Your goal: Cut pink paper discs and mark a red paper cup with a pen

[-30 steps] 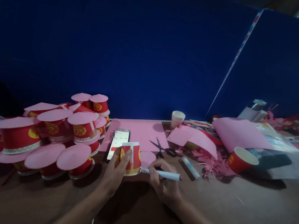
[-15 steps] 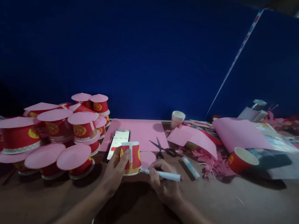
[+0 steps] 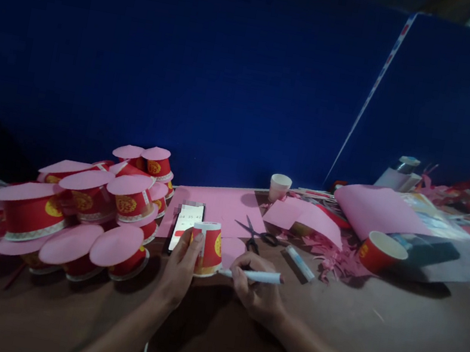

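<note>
My left hand (image 3: 181, 263) is closed around the left side of a red paper cup (image 3: 208, 250) with gold emblems, held bottom-up over the table. A white marker pen (image 3: 261, 276) is pinched in my right hand (image 3: 255, 286), its tip at or very near the cup's lower right rim; whether it touches I cannot tell. Just behind the cup lies a phone (image 3: 186, 228) with a lit screen of digits. Black-handled scissors (image 3: 254, 237) and a pink paper disc (image 3: 231, 250) lie beyond my right hand, and a glue stick (image 3: 299, 263) rests to its right.
Red cups topped with pink paper cones (image 3: 82, 191) are stacked at the left. A pink sheet (image 3: 225, 204) lies at the back, near a white cup (image 3: 279, 188). Tipped at the right is a red cup (image 3: 379, 256), among pink paper (image 3: 378, 210) and shreds. A blue partition (image 3: 243, 80) rises behind.
The cup has turned in my left hand, so its white seam strip now sits mostly behind my thumb and more of the gold emblem shows. The marker has shifted slightly left.
</note>
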